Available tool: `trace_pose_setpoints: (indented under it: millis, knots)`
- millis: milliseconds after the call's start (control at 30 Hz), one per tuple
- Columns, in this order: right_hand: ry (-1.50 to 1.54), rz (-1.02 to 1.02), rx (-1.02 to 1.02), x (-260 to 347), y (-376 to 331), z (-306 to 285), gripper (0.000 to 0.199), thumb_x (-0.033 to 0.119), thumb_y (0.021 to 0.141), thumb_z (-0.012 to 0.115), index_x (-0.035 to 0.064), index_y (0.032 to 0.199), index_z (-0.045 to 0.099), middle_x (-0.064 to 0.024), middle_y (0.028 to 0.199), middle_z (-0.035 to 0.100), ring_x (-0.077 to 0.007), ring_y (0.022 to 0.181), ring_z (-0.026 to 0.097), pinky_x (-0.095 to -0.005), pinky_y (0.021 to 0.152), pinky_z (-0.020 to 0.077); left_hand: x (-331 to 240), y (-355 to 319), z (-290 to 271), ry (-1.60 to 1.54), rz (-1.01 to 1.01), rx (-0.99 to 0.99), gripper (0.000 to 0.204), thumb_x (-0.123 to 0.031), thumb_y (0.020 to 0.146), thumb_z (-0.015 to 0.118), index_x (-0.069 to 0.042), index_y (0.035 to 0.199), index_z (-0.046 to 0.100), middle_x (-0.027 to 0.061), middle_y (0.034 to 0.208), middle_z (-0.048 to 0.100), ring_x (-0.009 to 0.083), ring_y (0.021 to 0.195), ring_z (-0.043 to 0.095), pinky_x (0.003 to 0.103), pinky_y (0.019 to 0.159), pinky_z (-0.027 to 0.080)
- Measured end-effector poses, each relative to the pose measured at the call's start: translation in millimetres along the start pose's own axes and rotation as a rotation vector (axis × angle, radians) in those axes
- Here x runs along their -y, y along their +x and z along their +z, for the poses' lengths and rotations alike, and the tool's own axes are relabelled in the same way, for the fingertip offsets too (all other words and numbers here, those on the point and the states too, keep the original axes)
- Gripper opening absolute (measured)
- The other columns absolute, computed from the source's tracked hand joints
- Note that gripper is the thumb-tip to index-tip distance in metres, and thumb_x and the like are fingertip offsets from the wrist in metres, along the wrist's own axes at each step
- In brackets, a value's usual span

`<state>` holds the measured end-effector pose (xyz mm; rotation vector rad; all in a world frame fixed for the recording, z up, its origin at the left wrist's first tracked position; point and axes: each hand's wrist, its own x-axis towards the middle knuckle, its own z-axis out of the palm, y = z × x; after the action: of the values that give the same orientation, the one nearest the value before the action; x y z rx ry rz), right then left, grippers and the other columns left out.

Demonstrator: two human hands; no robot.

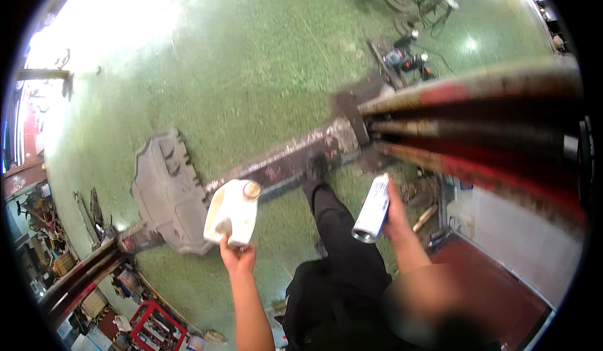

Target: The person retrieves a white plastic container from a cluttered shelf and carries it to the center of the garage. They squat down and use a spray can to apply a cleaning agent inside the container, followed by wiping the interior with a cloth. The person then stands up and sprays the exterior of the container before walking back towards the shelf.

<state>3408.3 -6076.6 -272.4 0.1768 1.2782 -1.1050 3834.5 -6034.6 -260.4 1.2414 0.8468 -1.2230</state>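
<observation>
My left hand (239, 257) is closed on the lower end of a white plastic jug (233, 213). A reddish-brown cap sits at the jug's upper right corner. Over on the right, my right hand (394, 216) wraps round a white and blue spray can (372, 211). The can is tilted, its narrow top pointing up and away, its metal base toward me. Both things are held in the air above the floor, well apart from each other. Some fingers of the right hand are hidden behind the can.
A grey moulded panel (166, 187) lies on the floor beyond the jug. A worn metal beam (276, 162) crosses the floor beneath. A rusty red post (477, 156) rises at the right. Power tools (408, 59) with cables lie farther off. A red frame (157, 326) stands lower left.
</observation>
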Motion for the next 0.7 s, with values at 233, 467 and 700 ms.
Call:
trace_pose_setpoints:
  millis: [233,467,700]
  knots:
    - [0.013,0.056,0.025,63,97,195,0.056,0.025,0.097,0.064,0.0204,0.146,0.036,-0.0047,0.114,0.060,-0.0200,0.101,0.061,-0.0411,0.088,0.0545,-54,56,173,-0.349,-0.147,0.191,0.033,-0.028,0.091,0.070,-0.003,0.107,0.058,0.0050,0.093,0.058,0.0106,0.061,0.046,0.023,0.049,0.042]
    - [-0.452,-0.513,0.008,231,167,403,0.078,0.016,0.093,0.067,0.0045,0.155,0.021,-0.0087,0.142,0.038,-0.0192,0.125,0.043,-0.0344,0.109,0.0351,-128,67,368,-0.312,-0.142,0.060,0.025,-0.024,0.089,0.070,-0.002,0.093,0.060,0.0024,0.071,0.055,0.0087,0.048,0.039,0.019,0.047,0.046]
    - [-1.647,-0.884,-0.225,395,334,448,0.089,0.022,0.079,0.079,0.0186,0.152,0.028,-0.0264,0.134,0.042,-0.0440,0.112,0.055,-0.0489,0.095,0.0497,-210,162,639,-0.133,0.049,0.030,0.016,-0.018,0.089,0.067,-0.005,0.088,0.058,0.0022,0.066,0.052,0.0105,0.046,0.037,0.021,0.050,0.049]
